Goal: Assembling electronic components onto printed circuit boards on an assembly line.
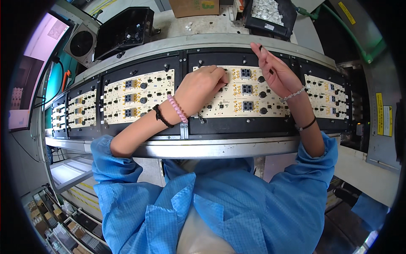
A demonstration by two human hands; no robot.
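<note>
My left hand (202, 86) reaches over the cream circuit board panel (228, 111) in the middle frame. Its fingers are pinched together at the board's upper left part, and whatever they hold is hidden. Above the right end of the same panel is my right hand (277, 75), raised with the palm turned inward. Small black parts (271, 72) show against its palm and by its fingertips. Two-digit displays (247, 89), round black components (263, 95) and small yellow pieces stand on the panel in repeated rows.
Similar boards (137, 98) sit in black frames to the left, and another board (325, 98) lies to the right. Behind the metal rail stand a black bin (127, 34) with a few small parts, a cardboard box (194, 7) and a tray of white pieces (267, 12). A monitor (38, 72) is at far left.
</note>
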